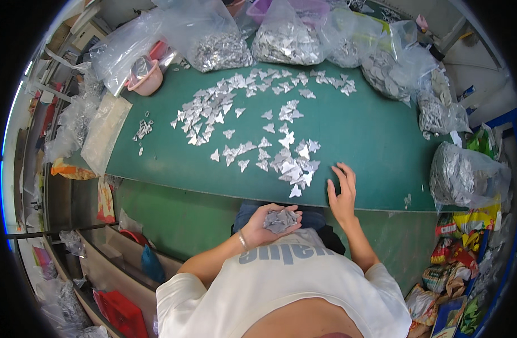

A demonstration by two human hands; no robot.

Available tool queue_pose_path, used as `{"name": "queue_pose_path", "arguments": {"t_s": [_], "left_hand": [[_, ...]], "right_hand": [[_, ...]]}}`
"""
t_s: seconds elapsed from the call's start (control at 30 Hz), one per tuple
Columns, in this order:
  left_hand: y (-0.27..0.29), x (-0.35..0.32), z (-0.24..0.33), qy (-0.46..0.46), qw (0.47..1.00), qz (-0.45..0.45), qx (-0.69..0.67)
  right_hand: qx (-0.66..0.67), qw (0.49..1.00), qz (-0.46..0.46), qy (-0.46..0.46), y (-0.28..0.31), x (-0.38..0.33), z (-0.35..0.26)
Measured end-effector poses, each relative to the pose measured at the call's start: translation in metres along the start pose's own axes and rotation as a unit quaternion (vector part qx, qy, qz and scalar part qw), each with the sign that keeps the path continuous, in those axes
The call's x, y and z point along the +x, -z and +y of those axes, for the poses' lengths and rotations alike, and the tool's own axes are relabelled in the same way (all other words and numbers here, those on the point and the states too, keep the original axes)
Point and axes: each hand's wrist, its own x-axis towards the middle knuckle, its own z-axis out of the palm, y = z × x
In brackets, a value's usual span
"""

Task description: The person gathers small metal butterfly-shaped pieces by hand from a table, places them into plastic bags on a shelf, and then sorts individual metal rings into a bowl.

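My left hand (264,223) is cupped palm up in front of my body, just off the table's near edge. A heap of small flat silver-grey metal pieces (280,221) fills the palm. With its fingers spread, my right hand (342,194) rests at the green table's near edge and holds nothing. Nearest to it, on the left, is a pile of shiny silver butterfly-shaped pieces (295,164). A wider scatter of similar pieces (205,107) spreads across the left and back of the tabletop.
Clear plastic bags of metal parts (289,42) line the table's back, and another bag (461,174) sits at its right end. A pink bowl (145,79) stands at the back left. Small ring-like parts (143,130) lie near a flat plastic sheet (105,134).
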Motion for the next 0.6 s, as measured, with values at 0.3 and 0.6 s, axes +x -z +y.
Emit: {"name": "queue_pose_path", "arguments": {"t_s": [0.3, 0.6], "left_hand": [[-0.248, 0.018, 0.087, -0.182, 0.937, -0.297, -0.017], [-0.388, 0.051, 0.167, -0.532, 0.791, -0.253, 0.169]], "right_hand": [[0.004, 0.999, 0.031, 0.000, -0.003, -0.002, 0.005], [0.002, 1.000, 0.031, 0.000, -0.004, -0.001, 0.006]]}}
